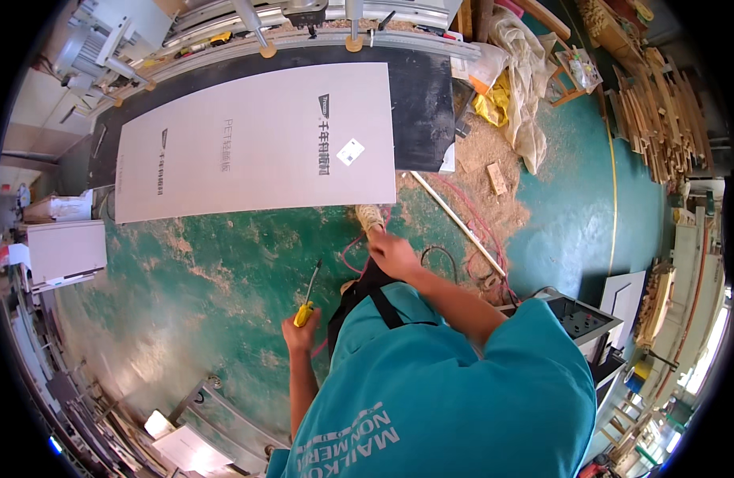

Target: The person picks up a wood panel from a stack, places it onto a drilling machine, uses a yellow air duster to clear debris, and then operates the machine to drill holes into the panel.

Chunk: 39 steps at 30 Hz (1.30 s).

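Observation:
My left hand [298,333] is closed around the yellow handle of a screwdriver [305,311], its thin shaft pointing away from me over the green floor. Held in front of my dark trousers, my right hand [395,256] has its fingers curled in; whatever they hold, if anything, is hidden. Just beyond that hand is my pale patterned shoe [369,217]. A large light-grey board [279,135] with dark print and a small white label [351,152] lies flat on a black-topped machine table [422,103] ahead. Neither hand touches the board.
Sawdust covers the floor [494,219] to the right of the table, with a white pipe [462,225] and red hoses [490,239]. A control box [578,319] stands close on my right. Wood strips [653,119] are piled far right; a metal cart frame [231,414] is at lower left.

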Available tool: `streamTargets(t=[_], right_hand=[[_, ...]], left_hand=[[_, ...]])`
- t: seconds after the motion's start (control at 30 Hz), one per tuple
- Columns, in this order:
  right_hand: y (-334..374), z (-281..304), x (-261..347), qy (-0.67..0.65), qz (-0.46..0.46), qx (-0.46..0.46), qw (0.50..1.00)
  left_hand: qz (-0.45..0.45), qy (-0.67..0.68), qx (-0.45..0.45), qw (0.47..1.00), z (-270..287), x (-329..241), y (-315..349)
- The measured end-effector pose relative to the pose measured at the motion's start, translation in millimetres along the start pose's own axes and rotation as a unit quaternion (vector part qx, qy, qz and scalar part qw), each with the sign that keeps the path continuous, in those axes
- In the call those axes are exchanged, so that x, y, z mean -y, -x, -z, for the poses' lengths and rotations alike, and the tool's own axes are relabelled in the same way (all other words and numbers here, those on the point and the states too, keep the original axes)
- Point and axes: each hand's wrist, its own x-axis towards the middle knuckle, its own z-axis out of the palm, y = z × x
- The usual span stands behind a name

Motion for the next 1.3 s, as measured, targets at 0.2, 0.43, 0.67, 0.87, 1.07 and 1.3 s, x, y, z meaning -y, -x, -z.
streamTargets(t=[0.2,0.43,0.67,0.87,1.07,1.3], right_hand=[[-101,-42,40,0.000,-0.080,-0.207,0.975],[-34,-1,-73,0.122,-0.287,-0.275,0.910],[74,130,-120,0.171,-0.395,-0.286,0.856],[-81,148,-24,0.059,-0.139,-0.375,0.915],[-273,205,164,0.043,0.161,-0.417,0.894],[-434,278,324,0.119,0.368,-0.515,0.765]], left_hand=[[-0.023,0.052,-0.028,0.998,28,17,39],[-0.008,0.166,-0.058,0.984,43,46,67],[-0.020,0.003,0.061,0.998,44,31,40],[-0.231,-0.246,0.136,0.931,68,-85,9],[-0.075,0.294,-0.144,0.942,203,36,-130],[0.072,0.356,-0.559,0.746,355,39,-158]])
